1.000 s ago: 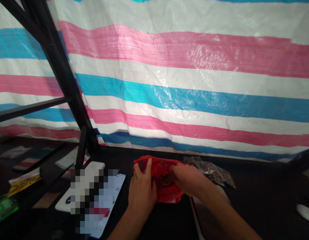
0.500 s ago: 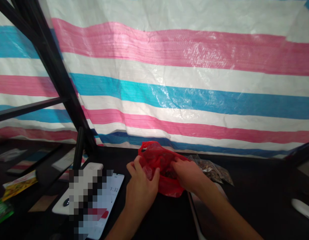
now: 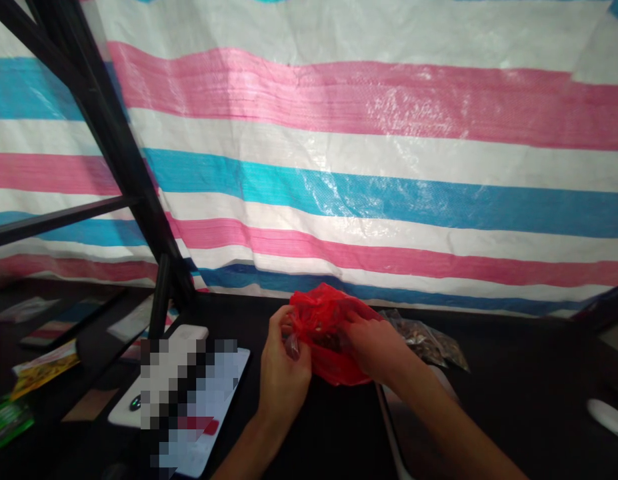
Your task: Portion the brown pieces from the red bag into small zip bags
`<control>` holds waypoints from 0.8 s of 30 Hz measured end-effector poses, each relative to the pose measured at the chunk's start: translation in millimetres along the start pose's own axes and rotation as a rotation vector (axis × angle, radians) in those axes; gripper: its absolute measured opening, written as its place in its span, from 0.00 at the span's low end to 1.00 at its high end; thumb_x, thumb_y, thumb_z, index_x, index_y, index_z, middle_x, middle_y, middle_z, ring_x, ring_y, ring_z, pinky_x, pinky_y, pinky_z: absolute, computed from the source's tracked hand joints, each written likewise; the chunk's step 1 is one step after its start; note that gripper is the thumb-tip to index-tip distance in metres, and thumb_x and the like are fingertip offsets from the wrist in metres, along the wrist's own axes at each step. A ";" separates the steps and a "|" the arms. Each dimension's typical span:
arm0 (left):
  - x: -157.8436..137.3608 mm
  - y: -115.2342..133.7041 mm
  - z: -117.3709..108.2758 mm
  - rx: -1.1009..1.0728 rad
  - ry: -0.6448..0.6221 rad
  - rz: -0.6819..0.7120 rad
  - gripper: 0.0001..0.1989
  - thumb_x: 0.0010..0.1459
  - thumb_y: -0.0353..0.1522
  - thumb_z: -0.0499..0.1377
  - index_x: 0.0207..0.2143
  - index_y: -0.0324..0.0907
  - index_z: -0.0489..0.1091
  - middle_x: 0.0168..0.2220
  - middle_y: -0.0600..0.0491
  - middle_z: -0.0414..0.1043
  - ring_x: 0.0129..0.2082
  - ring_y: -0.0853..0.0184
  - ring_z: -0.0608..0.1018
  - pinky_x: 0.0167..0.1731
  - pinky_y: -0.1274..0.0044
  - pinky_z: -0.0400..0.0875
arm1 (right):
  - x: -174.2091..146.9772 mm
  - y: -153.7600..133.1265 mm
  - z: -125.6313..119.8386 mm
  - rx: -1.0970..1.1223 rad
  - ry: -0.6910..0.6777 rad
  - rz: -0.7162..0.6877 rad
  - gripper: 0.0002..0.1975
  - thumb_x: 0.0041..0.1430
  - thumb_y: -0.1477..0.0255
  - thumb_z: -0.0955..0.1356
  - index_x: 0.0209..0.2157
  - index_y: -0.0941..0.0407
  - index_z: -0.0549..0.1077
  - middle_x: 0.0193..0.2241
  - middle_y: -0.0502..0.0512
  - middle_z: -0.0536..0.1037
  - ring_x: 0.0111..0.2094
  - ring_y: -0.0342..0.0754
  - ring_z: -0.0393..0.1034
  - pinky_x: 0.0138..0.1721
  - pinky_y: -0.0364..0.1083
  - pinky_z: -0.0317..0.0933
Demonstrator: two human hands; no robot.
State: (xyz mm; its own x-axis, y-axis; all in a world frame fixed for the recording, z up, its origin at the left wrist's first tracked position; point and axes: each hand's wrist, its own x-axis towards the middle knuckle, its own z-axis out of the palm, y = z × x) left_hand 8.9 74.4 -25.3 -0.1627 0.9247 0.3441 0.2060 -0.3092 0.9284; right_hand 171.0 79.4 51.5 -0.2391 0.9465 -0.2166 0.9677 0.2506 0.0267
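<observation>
Gripping red bag (image 3: 339,375) by left rim with left hand (image 3: 285,363), near worktop (image 3: 323,440) back edge; reaching in from right with right hand (image 3: 383,347); cannot tell if closed.

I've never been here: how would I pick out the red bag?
Find the striped sheet, then look down to the black table. Between the left hand and right hand is a crumpled plastic bag. Its bright red sets it apart from the clear bag of brown bits to its right.
</observation>
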 end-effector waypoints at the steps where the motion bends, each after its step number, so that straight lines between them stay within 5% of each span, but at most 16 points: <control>1: -0.8 -1.8 1.7 0.000 0.003 -0.003 0.27 0.56 0.28 0.59 0.58 0.47 0.60 0.46 0.51 0.70 0.39 0.65 0.77 0.40 0.74 0.73 | 0.9 -1.4 1.4 -0.003 -0.003 0.000 0.23 0.62 0.82 0.63 0.57 0.57 0.72 0.56 0.68 0.75 0.50 0.62 0.76 0.47 0.55 0.69; 6: 1.1 -21.3 12.3 0.001 0.061 -0.198 0.34 0.55 0.34 0.62 0.62 0.42 0.54 0.47 0.48 0.64 0.37 0.65 0.76 0.43 0.67 0.75 | 4.3 -8.2 6.4 -0.019 -0.030 -0.011 0.20 0.59 0.83 0.66 0.52 0.59 0.74 0.54 0.68 0.76 0.50 0.60 0.77 0.45 0.52 0.69; 10: 3.8 -26.9 10.8 0.031 0.013 -0.277 0.36 0.53 0.38 0.65 0.60 0.39 0.54 0.47 0.46 0.63 0.46 0.57 0.76 0.51 0.60 0.72 | 4.4 -7.0 5.2 -0.022 -0.031 -0.011 0.16 0.60 0.82 0.65 0.48 0.60 0.76 0.53 0.69 0.75 0.48 0.62 0.77 0.43 0.53 0.68; 15: 0.8 -19.2 -0.3 0.195 -0.049 -0.074 0.43 0.44 0.26 0.68 0.63 0.46 0.56 0.52 0.46 0.54 0.58 0.51 0.68 0.61 0.55 0.64 | 4.1 -3.0 6.3 0.012 -0.012 0.004 0.13 0.63 0.77 0.66 0.48 0.59 0.76 0.53 0.69 0.75 0.44 0.62 0.78 0.41 0.53 0.68; 19: 0.9 -16.3 -2.3 0.144 -0.024 0.169 0.36 0.48 0.20 0.61 0.59 0.46 0.57 0.49 0.48 0.57 0.52 0.57 0.70 0.57 0.59 0.68 | 1.6 5.0 2.6 0.089 0.078 -0.052 0.11 0.65 0.74 0.65 0.47 0.57 0.73 0.54 0.64 0.73 0.44 0.57 0.77 0.41 0.51 0.66; 24: 3.5 -16.8 -0.8 0.049 -0.003 0.249 0.27 0.56 0.23 0.58 0.57 0.47 0.56 0.48 0.49 0.60 0.49 0.60 0.70 0.52 0.64 0.70 | -3.7 10.8 -13.0 0.663 0.282 -0.347 0.08 0.66 0.68 0.67 0.45 0.54 0.70 0.44 0.53 0.76 0.40 0.47 0.72 0.41 0.46 0.64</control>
State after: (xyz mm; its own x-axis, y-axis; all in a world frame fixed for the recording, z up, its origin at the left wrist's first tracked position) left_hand 4.2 82.6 -39.5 -0.0979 0.8218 0.5612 0.2858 -0.5170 0.8069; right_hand 181.3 81.2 65.2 -0.4608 0.8745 0.1514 0.6585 0.4512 -0.6023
